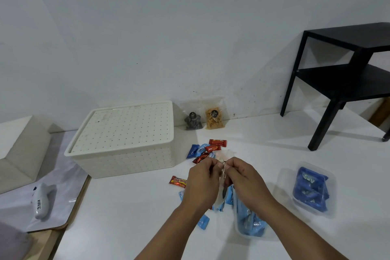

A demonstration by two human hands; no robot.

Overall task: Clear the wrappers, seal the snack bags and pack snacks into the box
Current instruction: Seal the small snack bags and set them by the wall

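Observation:
My left hand [202, 179] and my right hand [242, 177] pinch the top edge of a clear snack bag [222, 191] that hangs between them above the white surface. The cream perforated box [124, 139] stands to the left with its lid on. Red and blue wrapped snacks [205, 150] lie in a heap just beyond my hands. A red Beng-Beng bar [178, 181] lies left of my left hand. Light blue wrapped snacks [203, 222] lie below my wrists. Two sealed snack bags, one dark [193, 121] and one orange [214, 116], lean against the wall.
A clear tray of light blue snacks [250, 220] sits under my right forearm. Another clear tray with dark blue packs [311, 189] lies to the right. A black side table [341, 82] stands at the right. A grey object [43, 200] rests on a mat at left.

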